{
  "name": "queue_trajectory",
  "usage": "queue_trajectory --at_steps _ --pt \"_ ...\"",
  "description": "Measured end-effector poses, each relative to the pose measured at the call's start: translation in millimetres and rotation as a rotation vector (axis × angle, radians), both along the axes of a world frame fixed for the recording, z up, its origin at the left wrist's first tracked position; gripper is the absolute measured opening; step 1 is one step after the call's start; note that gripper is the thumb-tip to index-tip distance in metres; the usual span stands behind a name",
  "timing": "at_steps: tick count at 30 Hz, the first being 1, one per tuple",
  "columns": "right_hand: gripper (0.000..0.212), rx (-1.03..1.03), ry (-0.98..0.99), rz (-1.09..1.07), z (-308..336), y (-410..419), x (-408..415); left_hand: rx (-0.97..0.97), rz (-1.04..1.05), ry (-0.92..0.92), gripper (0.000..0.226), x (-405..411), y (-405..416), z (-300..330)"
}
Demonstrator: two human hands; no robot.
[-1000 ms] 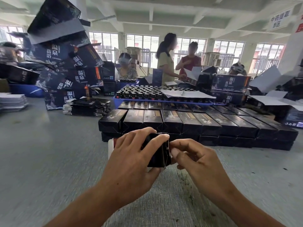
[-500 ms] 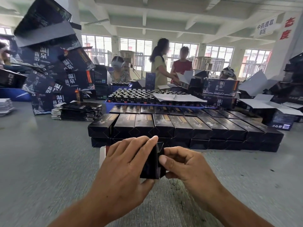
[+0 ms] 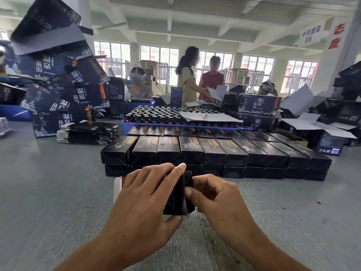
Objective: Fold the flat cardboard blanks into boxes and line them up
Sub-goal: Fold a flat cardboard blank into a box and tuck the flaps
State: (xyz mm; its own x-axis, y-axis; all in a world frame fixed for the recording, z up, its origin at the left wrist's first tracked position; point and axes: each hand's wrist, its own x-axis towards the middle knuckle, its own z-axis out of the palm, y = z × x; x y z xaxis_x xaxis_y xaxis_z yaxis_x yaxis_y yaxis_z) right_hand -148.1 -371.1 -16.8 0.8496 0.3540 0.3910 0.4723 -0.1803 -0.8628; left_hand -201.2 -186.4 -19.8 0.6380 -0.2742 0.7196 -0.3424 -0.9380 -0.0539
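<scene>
The left hand (image 3: pixel 148 194) had its fingers curled over the top of a small black box (image 3: pixel 175 194), thumb under its near end, holding it above the grey desk (image 3: pixel 48 192). The right hand (image 3: pixel 216 196) pinched the box's end flap between thumb and curled fingers. Most of the box was hidden by the hands, and no print on it could be read. Just beyond the box lay the rows of folded boxes (image 3: pixel 211 151), two layers deep, gold lettering too small to make out. Left of those rows sat a stack of flat blanks (image 3: pixel 88 133). Big cartons (image 3: pixel 58 79) behind that stack read 温泉苗浴. A hanging sign (image 3: pixel 310 35) read 中药提取 B区.
</scene>
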Motion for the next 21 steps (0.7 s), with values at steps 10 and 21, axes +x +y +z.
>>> queue_trajectory --at_steps 10,21 --pt "0.037 0.078 0.091 0.081 3.8 -5.2 2.1 -0.119 -0.011 0.029 0.085 -1.2 1.3 1.3" --pt "0.009 0.066 0.013 -0.006 2.7 1.4 -1.8 -0.177 -0.055 0.074 0.088 -0.6 -0.1 -0.7"
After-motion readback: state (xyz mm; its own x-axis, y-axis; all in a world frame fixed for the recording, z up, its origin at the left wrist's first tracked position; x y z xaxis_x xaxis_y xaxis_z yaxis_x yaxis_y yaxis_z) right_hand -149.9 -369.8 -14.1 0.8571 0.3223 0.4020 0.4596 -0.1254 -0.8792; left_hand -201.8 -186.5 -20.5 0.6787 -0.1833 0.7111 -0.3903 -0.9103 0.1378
